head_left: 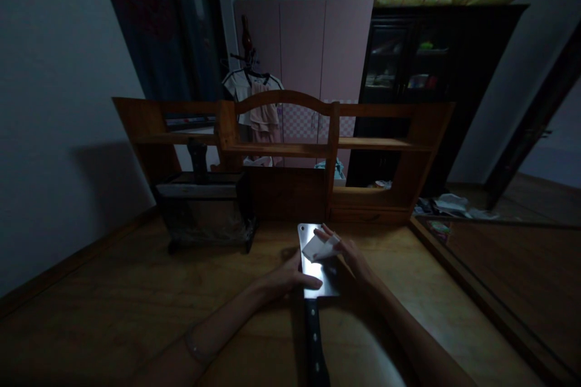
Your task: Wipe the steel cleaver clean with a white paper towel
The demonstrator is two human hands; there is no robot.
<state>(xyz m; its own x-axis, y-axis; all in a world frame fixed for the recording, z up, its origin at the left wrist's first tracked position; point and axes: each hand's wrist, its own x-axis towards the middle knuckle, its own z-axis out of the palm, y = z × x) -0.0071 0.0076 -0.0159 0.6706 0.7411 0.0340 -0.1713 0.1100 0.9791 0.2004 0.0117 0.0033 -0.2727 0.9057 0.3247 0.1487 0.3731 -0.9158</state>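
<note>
A cleaver (313,272) with a shiny broad blade and a black riveted handle points away from me above the wooden tabletop. My left hand (290,277) grips the blade near its handle end, thumb on the flat face and the other fingers hidden behind. With my right hand (347,251) I hold a white tissue (320,247) against the upper part of the blade. The fingertips of that hand reach over the blade's far end. Nobody holds the handle, which runs toward the bottom of the view.
On the left of the table (227,302) stands a dark knife block (204,205) with a black-handled knife in it. A wooden shelf unit (281,148) runs along the back edge. Beyond are a pink wardrobe (302,54) and a dark cabinet (417,91).
</note>
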